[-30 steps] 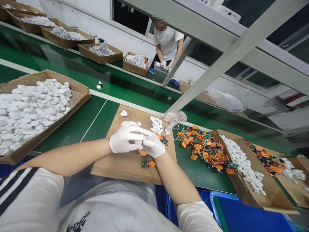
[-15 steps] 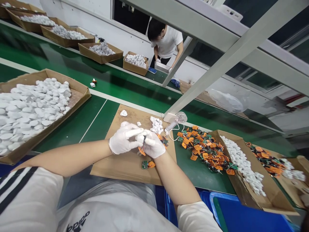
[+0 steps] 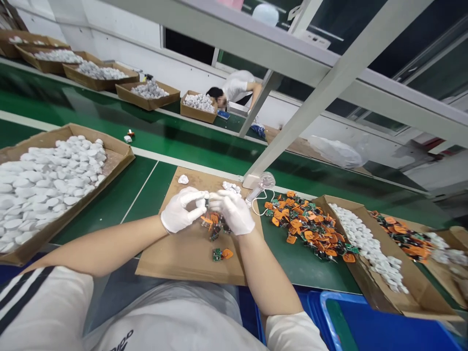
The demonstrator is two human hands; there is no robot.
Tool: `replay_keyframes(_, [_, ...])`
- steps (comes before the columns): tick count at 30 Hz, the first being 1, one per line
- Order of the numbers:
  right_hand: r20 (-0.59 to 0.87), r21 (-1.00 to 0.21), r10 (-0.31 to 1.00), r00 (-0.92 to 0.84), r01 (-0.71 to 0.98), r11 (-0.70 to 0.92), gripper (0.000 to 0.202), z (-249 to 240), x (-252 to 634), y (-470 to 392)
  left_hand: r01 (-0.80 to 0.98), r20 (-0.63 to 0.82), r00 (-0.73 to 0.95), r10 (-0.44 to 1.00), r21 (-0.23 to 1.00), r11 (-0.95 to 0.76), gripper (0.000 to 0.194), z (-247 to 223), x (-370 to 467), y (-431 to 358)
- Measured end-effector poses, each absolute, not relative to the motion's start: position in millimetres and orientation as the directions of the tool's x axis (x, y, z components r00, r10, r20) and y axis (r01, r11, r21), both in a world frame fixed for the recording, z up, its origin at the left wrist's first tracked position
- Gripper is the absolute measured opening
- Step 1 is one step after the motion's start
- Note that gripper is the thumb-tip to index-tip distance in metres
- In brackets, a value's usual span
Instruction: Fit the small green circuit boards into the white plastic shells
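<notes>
1. One orange-and-green part lies toward the near edge of the cardboard sheet
2. Left hand pinches a white piece over the sheet's middle
3. Right hand has fingertips near that piece; I cannot tell whether it grips
4. White lumps cluster by the far edge, a fan at its right end

The white-gloved left hand pinches a small, rounded white piece; the white-gloved right hand curls its fingers close beside it, contact being unclear. Below, a flat brown cardboard sheet lies on the green desk. At right, a heap of orange pads with green circuit boards adjoins a brown cardboard box of white pieces.
</notes>
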State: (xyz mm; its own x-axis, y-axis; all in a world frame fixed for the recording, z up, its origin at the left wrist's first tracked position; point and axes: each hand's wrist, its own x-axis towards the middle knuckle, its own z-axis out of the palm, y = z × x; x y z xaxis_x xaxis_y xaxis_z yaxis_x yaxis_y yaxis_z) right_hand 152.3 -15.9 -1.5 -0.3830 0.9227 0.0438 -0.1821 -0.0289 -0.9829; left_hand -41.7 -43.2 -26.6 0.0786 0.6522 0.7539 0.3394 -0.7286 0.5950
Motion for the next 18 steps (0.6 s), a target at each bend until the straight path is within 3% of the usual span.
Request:
replay_keyframes(2, [0.086,-0.972,0.991,-0.101,0.21,0.105,0.038,2.5,172.4,4.0,0.447,0.618,0.031,0.786,0.695,-0.564,0.027,-22.9,-52.2,-21.2])
replay_keyframes(3, [0.071,-0.871,0.997,-0.014,0.487,0.069,0.037,3.9,182.3,13.4,0.535,0.513,-0.013,0.858,0.729,-0.428,0.027,-19.6,-58.4,-6.5])
replay_keyframes(4, [0.056,-0.819,0.998,0.029,0.572,0.029,0.036,4.6,191.0,21.5,0.616,0.397,-0.066,0.916,0.738,-0.275,0.028,-15.5,-64.7,10.1])
replay_keyframes(11, [-0.046,-0.618,0.998,0.043,0.783,-0.062,0.02,4.3,199.1,32.0,0.789,0.152,-0.161,0.975,0.613,0.034,0.028,12.2,-91.4,118.2])
replay_keyframes(18, [0.017,-0.618,0.998,0.06,0.785,-0.037,0.015,13.9,194.9,28.8,0.865,0.076,-0.239,0.968,0.47,0.177,0.033,30.3,-95.3,143.6])
